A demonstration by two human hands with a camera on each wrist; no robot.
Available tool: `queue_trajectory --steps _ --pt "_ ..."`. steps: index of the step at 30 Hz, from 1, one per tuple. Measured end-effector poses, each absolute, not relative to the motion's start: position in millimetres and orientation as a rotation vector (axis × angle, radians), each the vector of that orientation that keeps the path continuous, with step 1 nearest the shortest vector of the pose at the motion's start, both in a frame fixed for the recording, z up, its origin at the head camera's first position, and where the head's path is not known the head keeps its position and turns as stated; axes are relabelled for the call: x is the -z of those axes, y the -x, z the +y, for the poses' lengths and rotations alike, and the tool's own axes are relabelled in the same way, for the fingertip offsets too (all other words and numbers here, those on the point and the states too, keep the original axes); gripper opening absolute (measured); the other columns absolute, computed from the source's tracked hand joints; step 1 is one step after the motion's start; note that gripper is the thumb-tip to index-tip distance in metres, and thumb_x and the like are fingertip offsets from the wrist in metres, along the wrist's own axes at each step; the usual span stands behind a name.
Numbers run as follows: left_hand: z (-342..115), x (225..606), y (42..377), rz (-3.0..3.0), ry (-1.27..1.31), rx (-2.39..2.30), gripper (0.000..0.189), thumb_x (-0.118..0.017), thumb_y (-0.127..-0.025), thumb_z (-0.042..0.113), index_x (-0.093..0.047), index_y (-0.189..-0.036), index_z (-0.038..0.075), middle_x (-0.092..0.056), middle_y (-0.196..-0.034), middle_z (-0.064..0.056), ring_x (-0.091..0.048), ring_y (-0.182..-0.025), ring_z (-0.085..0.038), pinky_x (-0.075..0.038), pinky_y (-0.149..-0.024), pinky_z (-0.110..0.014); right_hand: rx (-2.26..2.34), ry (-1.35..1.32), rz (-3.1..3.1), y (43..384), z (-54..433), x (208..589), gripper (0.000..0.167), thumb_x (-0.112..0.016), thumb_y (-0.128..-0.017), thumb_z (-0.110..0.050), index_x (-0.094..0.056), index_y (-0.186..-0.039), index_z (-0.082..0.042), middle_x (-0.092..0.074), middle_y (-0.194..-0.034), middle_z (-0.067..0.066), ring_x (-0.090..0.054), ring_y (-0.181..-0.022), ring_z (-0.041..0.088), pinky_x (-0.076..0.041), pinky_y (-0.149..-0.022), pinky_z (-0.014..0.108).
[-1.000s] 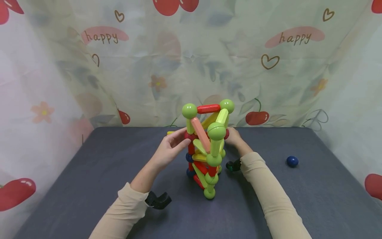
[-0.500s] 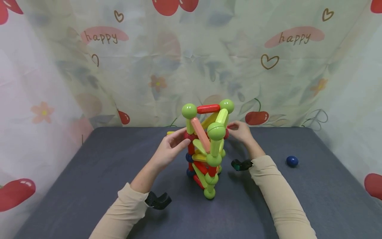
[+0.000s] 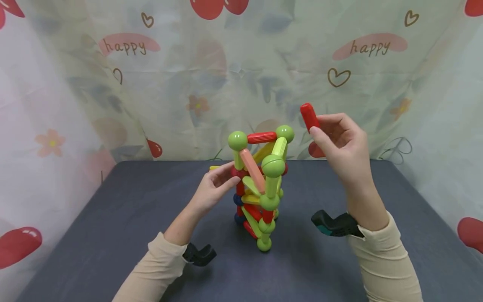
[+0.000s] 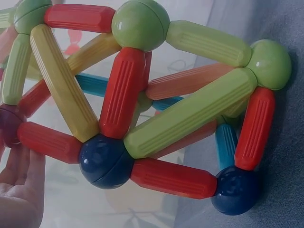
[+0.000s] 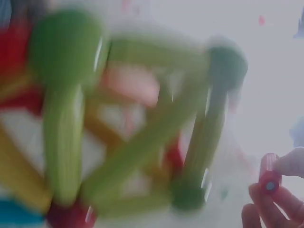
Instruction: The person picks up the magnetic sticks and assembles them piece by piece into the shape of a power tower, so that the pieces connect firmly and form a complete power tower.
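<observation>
A tall tower of magnetic sticks and balls (image 3: 273, 166) stands on the table, mostly green and red with some yellow and blue parts. At its left side my left hand (image 3: 211, 191) holds it by a dark red ball (image 3: 237, 173), thumb in front and fingers reaching behind. Those fingers (image 4: 33, 178) lie against the ball in the left wrist view. Up and to the right of the tower, my right hand (image 3: 351, 151) pinches a short red magnetic stick (image 3: 309, 115) between thumb and fingers. The stick's round end (image 5: 270, 185) faces the right wrist camera.
The dark grey tabletop (image 3: 124, 235) spreads around the tower. A printed curtain (image 3: 241, 92) hangs behind it. Black wrist devices (image 3: 336, 224) are strapped under both forearms. A thin loose cord (image 3: 400, 151) shows at the back right.
My right hand has come out from behind the tower, rising rightward and toward me with the red stick. My left hand stays at the tower. The right arm now covers where the blue ball lay.
</observation>
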State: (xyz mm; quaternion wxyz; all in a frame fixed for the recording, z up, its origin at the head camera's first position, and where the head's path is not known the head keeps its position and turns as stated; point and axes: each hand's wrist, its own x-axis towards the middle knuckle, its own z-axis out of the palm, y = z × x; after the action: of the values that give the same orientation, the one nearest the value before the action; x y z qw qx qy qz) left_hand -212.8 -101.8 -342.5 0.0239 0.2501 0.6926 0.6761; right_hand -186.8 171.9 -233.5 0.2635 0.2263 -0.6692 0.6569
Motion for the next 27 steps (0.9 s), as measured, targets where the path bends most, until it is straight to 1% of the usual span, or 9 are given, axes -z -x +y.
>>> queue_trajectory --steps 2,4,6,8,11,12,15,22,27 --pt "-101.4 342.6 211.9 2.148 -0.774 -2.099 0.053 -0.063 -0.095 0.024 -0.047 -0.142 0.004 -0.055 -0.133 -0.021 -0.058 -0.114 -0.013 -0.05 -0.094 -0.026 -1.643 -0.732 -1.842 172.1 159.9 227.3 0.018 -0.064 -0.086 0.003 -0.067 -0.103 -0.003 -0.069 -0.094 -0.005 -0.062 -0.08 0.01 -0.05 -0.063 0.016" --pt "-100.8 343.3 210.7 2.147 -0.784 -2.111 0.054 -0.065 -0.094 0.024 -0.048 -0.141 0.003 -0.055 -0.133 -0.021 -0.059 -0.113 -0.011 -0.051 -0.093 -0.026 -1.499 -0.818 -1.876 161.2 148.6 223.7 0.02 -0.064 -0.084 0.006 -0.066 -0.104 0.003 -0.068 -0.094 -0.009 -0.06 -0.08 0.009 -0.044 -0.061 0.017" --pt "-100.0 344.6 209.5 2.151 -0.788 -2.128 0.055 -0.067 -0.092 0.026 -0.05 -0.14 0.003 -0.056 -0.132 -0.021 -0.059 -0.111 -0.009 -0.051 -0.092 -0.025 -1.359 -0.853 -1.928 153.7 138.9 222.3 0.022 -0.066 -0.082 0.006 -0.065 -0.105 0.006 -0.069 -0.096 -0.005 -0.06 -0.084 0.007 -0.041 -0.062 0.02" --pt "-99.0 345.7 207.0 2.157 -0.793 -2.145 0.058 -0.069 -0.09 0.028 -0.051 -0.138 0.001 -0.056 -0.131 -0.022 -0.059 -0.111 -0.009 -0.052 -0.091 -0.025 -1.245 -0.862 -1.976 150.1 131.2 222.7 0.023 -0.068 -0.081 0.004 -0.066 -0.104 0.004 -0.07 -0.097 0.0 -0.059 -0.088 0.009 -0.042 -0.069 0.022" --pt "-97.8 347.6 203.1 2.169 -0.783 -2.159 0.061 -0.071 -0.088 0.031 -0.051 -0.136 0.0 -0.056 -0.131 -0.022 -0.058 -0.112 -0.012 -0.051 -0.092 -0.024 -1.123 -0.871 -2.036 149.2 123.7 225.7 0.023 -0.072 -0.08 0.001 -0.066 -0.102 0.003 -0.07 -0.098 0.013 -0.059 -0.095 0.017 -0.044 -0.075 0.027" --pt "-97.4 347.5 201.8 2.17 -0.779 -2.159 0.061 -0.072 -0.088 0.031 -0.051 -0.136 -0.001 -0.056 -0.131 -0.022 -0.058 -0.113 -0.014 -0.051 -0.093 -0.025 -1.091 -0.875 -2.05 149.4 122.0 226.9 0.022 -0.072 -0.08 0.0 -0.066 -0.101 0.003 -0.07 -0.098 0.012 -0.059 -0.095 0.02 -0.046 -0.076 0.028" --pt "-96.1 347.7 199.5 2.17 -0.761 -2.154 0.061 -0.072 -0.088 0.03 -0.051 -0.136 0.0 -0.056 -0.132 -0.022 -0.057 -0.115 -0.018 -0.05 -0.094 -0.025 -0.977 -0.863 -2.087 150.0 119.7 230.6 0.021 -0.073 -0.079 -0.004 -0.067 -0.098 0.002 -0.069 -0.094 0.011 -0.055 -0.092 0.022 -0.044 -0.071 0.03" --pt "-95.0 346.7 198.3 2.168 -0.753 -2.156 0.06 -0.071 -0.088 0.03 -0.051 -0.136 0.0 -0.056 -0.13 -0.022 -0.058 -0.113 -0.017 -0.05 -0.094 -0.025 -0.83 -0.918 -2.079 152.8 116.4 234.0 0.018 -0.071 -0.079 -0.006 -0.065 -0.095 -0.001 -0.068 -0.089 0.009 -0.053 -0.09 0.024 -0.041 -0.082 0.038" --pt "-94.9 346.1 197.6 2.175 -0.753 -2.156 0.061 -0.071 -0.088 0.03 -0.051 -0.136 -0.001 -0.055 -0.132 -0.021 -0.057 -0.116 -0.021 -0.05 -0.095 -0.025 -0.757 -0.907 -2.076 152.5 115.7 235.8 0.016 -0.071 -0.078 -0.004 -0.064 -0.092 0.0 -0.065 -0.085 0.01 -0.052 -0.086 0.025 -0.041 -0.082 0.039"
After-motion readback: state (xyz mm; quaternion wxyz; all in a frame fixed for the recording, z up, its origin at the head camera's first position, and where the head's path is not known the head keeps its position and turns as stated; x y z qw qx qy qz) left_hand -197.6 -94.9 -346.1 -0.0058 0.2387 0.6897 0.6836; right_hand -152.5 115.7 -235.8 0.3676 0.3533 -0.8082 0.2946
